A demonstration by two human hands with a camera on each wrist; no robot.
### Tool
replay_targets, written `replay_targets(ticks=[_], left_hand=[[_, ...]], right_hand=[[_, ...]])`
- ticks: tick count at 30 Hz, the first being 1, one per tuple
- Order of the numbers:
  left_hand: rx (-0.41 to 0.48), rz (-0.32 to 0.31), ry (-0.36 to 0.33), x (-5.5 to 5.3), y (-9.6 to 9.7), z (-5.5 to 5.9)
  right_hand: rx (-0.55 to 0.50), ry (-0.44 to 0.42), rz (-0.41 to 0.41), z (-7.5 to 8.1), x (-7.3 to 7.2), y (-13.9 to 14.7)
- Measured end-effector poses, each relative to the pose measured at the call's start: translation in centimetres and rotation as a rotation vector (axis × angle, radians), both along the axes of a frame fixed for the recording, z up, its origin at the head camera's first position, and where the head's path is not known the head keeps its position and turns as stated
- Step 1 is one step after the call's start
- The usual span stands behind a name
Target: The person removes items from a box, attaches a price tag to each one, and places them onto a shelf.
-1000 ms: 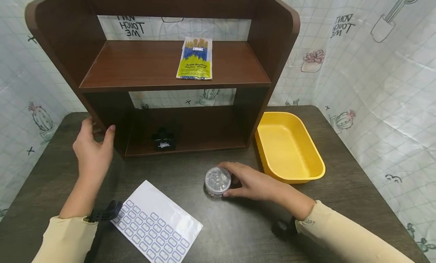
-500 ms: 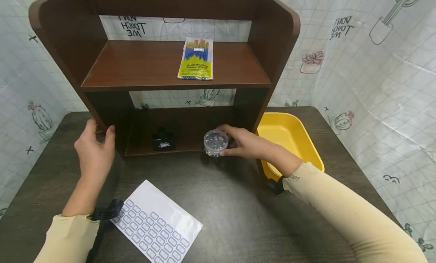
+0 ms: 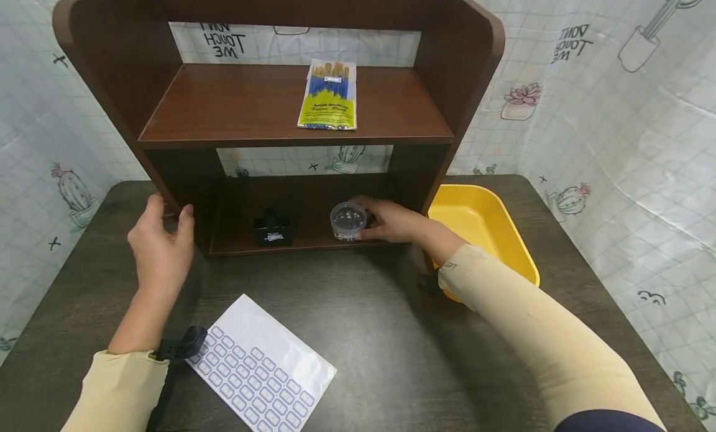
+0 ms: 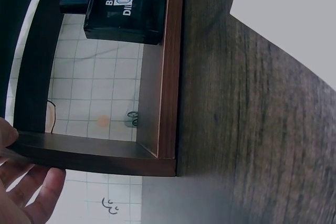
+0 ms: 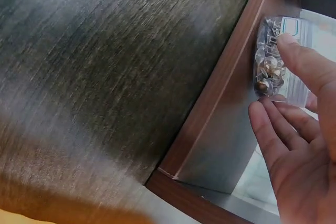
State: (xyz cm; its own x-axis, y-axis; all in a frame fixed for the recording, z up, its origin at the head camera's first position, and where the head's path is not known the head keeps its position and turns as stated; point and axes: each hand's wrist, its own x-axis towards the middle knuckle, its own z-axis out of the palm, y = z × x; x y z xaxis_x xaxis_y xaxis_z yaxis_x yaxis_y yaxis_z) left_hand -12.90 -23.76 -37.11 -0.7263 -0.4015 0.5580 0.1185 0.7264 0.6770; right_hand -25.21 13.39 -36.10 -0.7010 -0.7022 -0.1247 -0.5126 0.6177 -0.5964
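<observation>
My right hand [image 3: 394, 222] holds a clear round jar of metal tacks [image 3: 348, 219] over the front of the lower shelf of a dark brown wooden rack [image 3: 313, 143]. In the right wrist view, the thumb presses one side of the jar [image 5: 269, 66], which bears a small label, with fingers at the other side. My left hand [image 3: 164, 248] grips the front edge of the rack's left side panel, thumb on the inner face and fingers outside, as the left wrist view shows. Left of the jar, a black bottle [image 3: 273, 233] with "BLUE" lettering [image 4: 126, 11] stands on the lower shelf.
A pack of artist brushes [image 3: 330, 99] lies on the upper shelf. Beside the rack's right side sits a yellow tray [image 3: 517, 245], partly behind my right forearm. A sheet of blue-bordered stickers [image 3: 265, 363] lies on the dark table [image 3: 380, 339] near my left wrist.
My right hand has carried the jar of tacks from the table forward to the lower shelf. The left hand keeps its grip on the rack.
</observation>
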Motion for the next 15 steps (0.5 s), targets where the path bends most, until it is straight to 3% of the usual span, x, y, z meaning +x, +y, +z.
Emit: replay_targets(ticks=[10, 15], left_hand=[[-0.013, 0.004, 0.004, -0.11, 0.13, -0.16], [-0.001, 0.004, -0.013, 0.24, 0.02, -0.21]], right_hand=[[0.091, -0.005, -0.02, -0.21, -0.04, 0.29], [0.094, -0.037, -0.033, 0.42, 0.89, 0.52]])
